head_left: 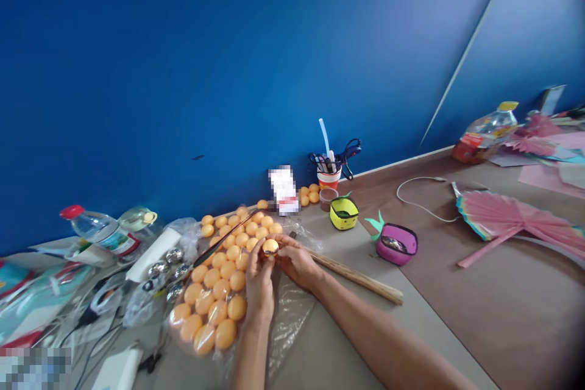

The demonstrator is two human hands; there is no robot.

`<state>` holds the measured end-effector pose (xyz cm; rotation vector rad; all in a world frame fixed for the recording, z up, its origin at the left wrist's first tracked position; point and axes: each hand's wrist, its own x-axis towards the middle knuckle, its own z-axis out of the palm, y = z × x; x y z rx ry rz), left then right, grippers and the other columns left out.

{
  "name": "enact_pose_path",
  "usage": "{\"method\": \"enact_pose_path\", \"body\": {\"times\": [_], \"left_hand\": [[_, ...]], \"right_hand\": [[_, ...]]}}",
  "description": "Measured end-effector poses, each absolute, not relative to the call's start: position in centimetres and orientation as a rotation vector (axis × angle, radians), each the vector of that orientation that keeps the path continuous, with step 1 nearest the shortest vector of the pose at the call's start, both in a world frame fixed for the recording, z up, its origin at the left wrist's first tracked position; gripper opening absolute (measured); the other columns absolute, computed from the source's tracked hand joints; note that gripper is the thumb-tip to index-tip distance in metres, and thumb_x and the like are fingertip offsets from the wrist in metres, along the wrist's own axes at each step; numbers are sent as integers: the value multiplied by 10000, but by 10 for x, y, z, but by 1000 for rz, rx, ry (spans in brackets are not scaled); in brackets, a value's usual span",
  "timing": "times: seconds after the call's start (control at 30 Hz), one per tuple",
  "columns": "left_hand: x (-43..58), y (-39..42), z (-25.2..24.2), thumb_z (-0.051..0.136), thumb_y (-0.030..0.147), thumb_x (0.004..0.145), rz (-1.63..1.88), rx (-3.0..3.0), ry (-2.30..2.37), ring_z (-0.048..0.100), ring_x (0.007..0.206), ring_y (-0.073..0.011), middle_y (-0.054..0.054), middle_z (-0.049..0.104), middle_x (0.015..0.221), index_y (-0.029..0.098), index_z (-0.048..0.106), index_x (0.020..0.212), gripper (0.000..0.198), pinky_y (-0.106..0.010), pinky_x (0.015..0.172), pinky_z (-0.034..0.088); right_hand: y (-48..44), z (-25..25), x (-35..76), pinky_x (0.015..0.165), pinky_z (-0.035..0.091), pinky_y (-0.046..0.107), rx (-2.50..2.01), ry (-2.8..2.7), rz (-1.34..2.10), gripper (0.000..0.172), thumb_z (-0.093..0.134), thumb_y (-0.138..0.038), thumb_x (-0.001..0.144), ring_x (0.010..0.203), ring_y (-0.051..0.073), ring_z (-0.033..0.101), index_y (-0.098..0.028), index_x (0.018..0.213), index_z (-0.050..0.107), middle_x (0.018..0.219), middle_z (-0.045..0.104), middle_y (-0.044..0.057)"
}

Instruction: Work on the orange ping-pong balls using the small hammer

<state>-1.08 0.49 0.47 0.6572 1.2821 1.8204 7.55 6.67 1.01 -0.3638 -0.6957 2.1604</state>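
Note:
My left hand (259, 283) and my right hand (296, 261) meet around an orange ping-pong ball (270, 247). The ball has a dark, shiny band across its lower part, and fingers of both hands press on it. Just left of my hands lies a clear plastic bag of orange ping-pong balls (221, 289), with a thin dark stick (228, 235) across it. Under my right wrist runs a bundle of thin wooden sticks (361, 276). Loose plastic film (292, 323) spreads beneath my hands.
To the right stand a yellow felt basket (343, 219) and a purple felt basket (397, 250). A cup of pens (328, 178) is by the blue wall. Pink paper fans (516, 213) lie far right. Bottles (103, 230), silvery balls (175, 255) and cables crowd the left.

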Motion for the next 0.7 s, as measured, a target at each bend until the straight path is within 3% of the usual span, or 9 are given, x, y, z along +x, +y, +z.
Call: {"method": "enact_pose_path", "body": {"times": [0.37, 0.7], "left_hand": [[-14, 5, 0, 787, 272, 719, 1804, 736, 1381, 612, 1209, -280, -68, 697, 1234, 243, 688, 1169, 462, -413, 1084, 444], [-11, 3, 8, 778, 430, 776, 1772, 879, 1504, 596, 1228, -304, -89, 684, 1257, 234, 685, 1173, 452, -440, 1107, 416]], "right_hand": [[70, 9, 77, 812, 549, 379, -412, -684, 2202, 313, 674, -141, 564, 814, 219, 695, -193, 872, 649, 752, 703, -5], [74, 7, 77, 756, 539, 309, -377, -702, 2249, 357, 650, -103, 566, 763, 177, 669, -170, 915, 682, 758, 706, 1]]}}
